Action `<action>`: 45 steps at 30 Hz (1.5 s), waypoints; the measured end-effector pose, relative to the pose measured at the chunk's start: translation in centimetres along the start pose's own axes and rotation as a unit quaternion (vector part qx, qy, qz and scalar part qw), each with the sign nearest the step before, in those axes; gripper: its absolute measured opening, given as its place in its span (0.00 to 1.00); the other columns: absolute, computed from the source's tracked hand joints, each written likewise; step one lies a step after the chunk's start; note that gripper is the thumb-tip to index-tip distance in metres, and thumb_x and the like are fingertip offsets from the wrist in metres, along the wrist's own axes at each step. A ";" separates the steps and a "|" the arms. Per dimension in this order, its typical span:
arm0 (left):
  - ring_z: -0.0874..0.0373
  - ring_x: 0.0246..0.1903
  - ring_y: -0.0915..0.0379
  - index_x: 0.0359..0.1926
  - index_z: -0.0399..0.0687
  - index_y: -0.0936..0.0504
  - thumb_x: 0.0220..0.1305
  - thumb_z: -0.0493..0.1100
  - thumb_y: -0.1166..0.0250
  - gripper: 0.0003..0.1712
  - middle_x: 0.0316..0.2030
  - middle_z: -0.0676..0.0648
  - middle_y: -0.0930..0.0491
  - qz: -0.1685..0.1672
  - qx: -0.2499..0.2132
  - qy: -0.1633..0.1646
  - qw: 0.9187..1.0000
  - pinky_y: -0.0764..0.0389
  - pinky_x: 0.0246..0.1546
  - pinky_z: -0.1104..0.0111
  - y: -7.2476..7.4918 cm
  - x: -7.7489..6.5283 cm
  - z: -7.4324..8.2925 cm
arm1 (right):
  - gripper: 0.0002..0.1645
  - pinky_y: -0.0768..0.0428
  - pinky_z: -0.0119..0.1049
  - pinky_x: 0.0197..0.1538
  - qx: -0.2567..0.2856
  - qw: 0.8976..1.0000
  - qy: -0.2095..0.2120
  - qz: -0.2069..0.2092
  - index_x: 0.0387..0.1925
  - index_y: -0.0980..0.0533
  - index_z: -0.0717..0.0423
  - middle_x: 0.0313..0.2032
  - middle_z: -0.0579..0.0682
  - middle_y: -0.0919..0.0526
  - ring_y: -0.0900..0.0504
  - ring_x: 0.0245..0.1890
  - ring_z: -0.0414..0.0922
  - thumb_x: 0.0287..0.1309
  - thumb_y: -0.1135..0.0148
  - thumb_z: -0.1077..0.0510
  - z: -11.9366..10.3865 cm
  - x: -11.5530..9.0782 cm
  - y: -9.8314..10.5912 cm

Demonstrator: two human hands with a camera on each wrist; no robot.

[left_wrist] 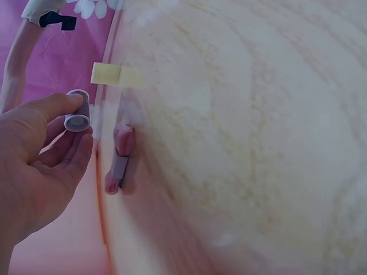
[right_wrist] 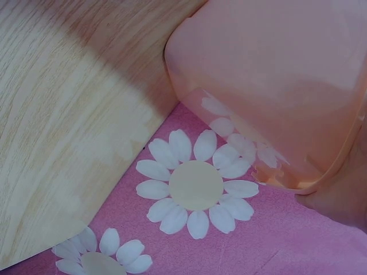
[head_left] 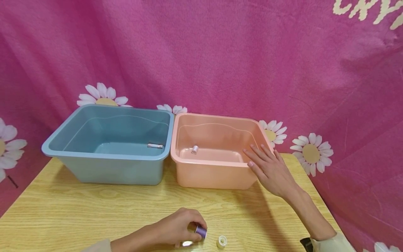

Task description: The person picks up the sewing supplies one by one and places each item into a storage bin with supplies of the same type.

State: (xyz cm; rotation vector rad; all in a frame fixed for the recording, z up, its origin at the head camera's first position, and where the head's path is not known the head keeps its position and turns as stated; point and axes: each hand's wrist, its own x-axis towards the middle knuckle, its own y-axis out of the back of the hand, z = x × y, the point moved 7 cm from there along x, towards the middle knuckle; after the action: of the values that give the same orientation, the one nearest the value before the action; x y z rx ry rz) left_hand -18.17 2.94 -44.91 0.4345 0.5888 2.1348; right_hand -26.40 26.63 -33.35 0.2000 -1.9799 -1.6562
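Observation:
My left hand pinches a purple thread spool between thumb and fingertips, low over the table's near part. In the left wrist view, the spool's white hollow end faces the camera. Just right of that hand in the head view is a pale yellow spool. A small pink item with a greyish middle lies on the table below the left hand, mostly hidden in the head view. With fingers spread, my right hand rests on the right rim of the pink basin.
Inside the pink basin lies a whitish spool. Left of it stands a blue basin with a small metallic nail clipper inside. Both basins sit at the back of the wooden table, before a pink flowered curtain.

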 end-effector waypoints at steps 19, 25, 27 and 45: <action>0.72 0.41 0.25 0.45 0.47 0.13 0.62 0.35 0.29 0.10 0.40 0.61 0.20 0.060 0.021 -0.036 0.997 0.22 0.44 0.77 2.3 0.8 2.2 | 0.28 0.52 0.68 0.69 -0.001 1.000 0.002 0.003 0.72 0.33 0.46 0.72 0.52 0.35 0.46 0.73 0.61 0.77 0.55 0.45 0.0 0.0 0.0; 0.71 0.41 0.25 0.45 0.51 0.13 0.62 0.37 0.29 0.10 0.40 0.64 0.20 0.076 0.030 -0.037 0.996 0.22 0.45 0.75 3.3 1.1 2.8 | 0.28 0.51 0.68 0.68 -0.002 1.000 0.003 0.007 0.72 0.33 0.45 0.72 0.53 0.35 0.46 0.73 0.61 0.77 0.55 0.45 0.1 0.0 0.1; 0.71 0.41 0.25 0.45 0.52 0.13 0.62 0.37 0.28 0.10 0.41 0.65 0.20 0.082 0.035 -0.032 0.996 0.23 0.45 0.74 3.6 1.2 2.9 | 0.28 0.51 0.68 0.68 0.000 1.000 0.002 0.006 0.72 0.33 0.45 0.72 0.53 0.35 0.46 0.73 0.61 0.77 0.55 0.45 0.1 0.0 0.1; 0.67 0.40 0.22 0.47 0.43 0.14 0.58 0.34 0.27 0.14 0.42 0.53 0.15 0.151 0.060 -0.081 0.983 0.19 0.45 0.71 8.0 1.2 6.2 | 0.28 0.52 0.68 0.69 0.000 1.000 0.000 0.004 0.72 0.32 0.46 0.72 0.52 0.36 0.46 0.73 0.60 0.76 0.54 0.45 -0.1 0.0 0.2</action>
State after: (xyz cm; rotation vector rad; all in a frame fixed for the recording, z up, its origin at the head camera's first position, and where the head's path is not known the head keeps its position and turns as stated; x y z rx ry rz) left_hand -20.99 1.35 -35.24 0.7996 0.5903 2.3278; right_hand -26.33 26.62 -33.20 0.1922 -1.9779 -1.6501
